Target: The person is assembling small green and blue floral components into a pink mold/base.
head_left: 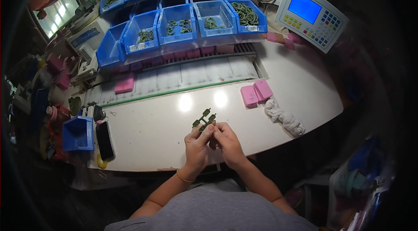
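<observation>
Both my hands meet above the near middle of the white worktop point(161, 131). A dark green branched wax pattern point(204, 120), with small lobes at the ends of its arms, sticks up from between my fingers. My left hand point(197, 147) grips it from the left, with the thumb across its lower part. My right hand point(230, 145) is closed beside it, its thumb and fingertips pinching at the lower end. The fingers hide the bottom of the pattern. A beaded bracelet point(185, 179) circles my left wrist.
Blue bins point(176, 37) stand in tiers at the back, several holding green pieces. Pink blocks point(249, 96) and a crumpled white cloth point(285, 118) lie right. A keypad unit with a blue screen point(305, 8) stands far right. Left are a phone point(105, 139) and blue bin point(72, 147).
</observation>
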